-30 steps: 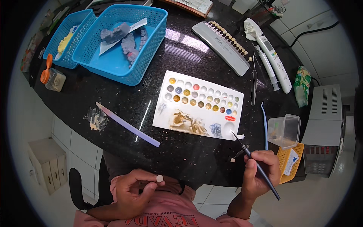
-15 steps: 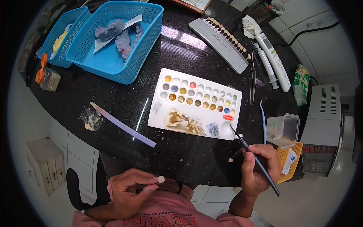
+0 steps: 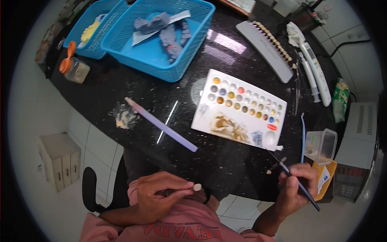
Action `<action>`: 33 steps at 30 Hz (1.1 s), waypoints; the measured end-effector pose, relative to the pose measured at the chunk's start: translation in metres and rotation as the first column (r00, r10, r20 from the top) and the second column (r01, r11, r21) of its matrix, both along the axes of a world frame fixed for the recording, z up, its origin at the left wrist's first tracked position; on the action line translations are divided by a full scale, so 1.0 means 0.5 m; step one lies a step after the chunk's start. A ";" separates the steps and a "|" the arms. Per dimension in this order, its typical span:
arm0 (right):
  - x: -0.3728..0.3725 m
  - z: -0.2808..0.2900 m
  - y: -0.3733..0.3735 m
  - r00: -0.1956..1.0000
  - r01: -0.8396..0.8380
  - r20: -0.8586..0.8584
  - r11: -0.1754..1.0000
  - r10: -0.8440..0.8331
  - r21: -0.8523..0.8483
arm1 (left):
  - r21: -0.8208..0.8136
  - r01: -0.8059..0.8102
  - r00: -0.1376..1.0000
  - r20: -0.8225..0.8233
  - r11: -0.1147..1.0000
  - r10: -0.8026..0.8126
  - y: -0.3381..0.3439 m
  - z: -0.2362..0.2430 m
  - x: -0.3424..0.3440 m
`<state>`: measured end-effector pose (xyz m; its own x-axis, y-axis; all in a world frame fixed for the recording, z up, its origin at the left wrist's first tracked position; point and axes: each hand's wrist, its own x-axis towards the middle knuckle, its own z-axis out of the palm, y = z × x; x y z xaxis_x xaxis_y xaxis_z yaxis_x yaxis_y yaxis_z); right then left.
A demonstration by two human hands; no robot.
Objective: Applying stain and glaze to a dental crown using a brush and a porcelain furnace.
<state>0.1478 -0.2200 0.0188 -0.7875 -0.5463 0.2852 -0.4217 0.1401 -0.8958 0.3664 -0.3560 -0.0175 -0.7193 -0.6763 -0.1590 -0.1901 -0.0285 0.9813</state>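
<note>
My left hand (image 3: 161,194) is close to my chest and pinches a thin tool tipped with a small white tooth-like piece (image 3: 197,187). My right hand (image 3: 296,186) grips a fine black paintbrush (image 3: 290,173) like a pen, its tip pointing up-left toward the lower right corner of a white paint palette (image 3: 242,109). The palette has rows of small colour wells and brownish smears on its mixing area. It lies on the black stone counter (image 3: 169,97).
A lilac stick (image 3: 161,125) lies left of the palette. Two blue baskets (image 3: 161,36) stand at the back, one with grey casts. A tooth shade guide (image 3: 266,44), syringes (image 3: 316,72), a small clear container (image 3: 320,145) and a grey machine (image 3: 356,149) are at the right.
My right hand has drawn the brush slightly back from the palette's corner. My left hand keeps the small white piece in the same place by my chest.
</note>
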 end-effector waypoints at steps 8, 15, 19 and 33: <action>0.094 -0.037 -0.006 0.945 -0.326 -0.016 0.938 0.327 -0.119 | -0.018 -0.033 0.996 -0.078 0.999 0.032 0.003 -0.005 0.000; 0.103 -0.031 -0.025 0.879 -0.473 -0.107 0.879 0.465 -0.056 | -0.131 -0.014 0.999 -0.049 0.991 0.007 -0.003 -0.003 0.001; 0.101 -0.030 -0.033 0.872 -0.482 -0.128 0.875 0.473 -0.051 | -0.195 0.008 0.999 -0.045 0.981 -0.018 -0.008 -0.001 -0.003; 0.102 -0.032 -0.035 0.857 -0.506 -0.130 0.862 0.499 -0.026 | -0.191 -0.019 0.999 -0.039 0.981 0.011 -0.004 -0.006 -0.004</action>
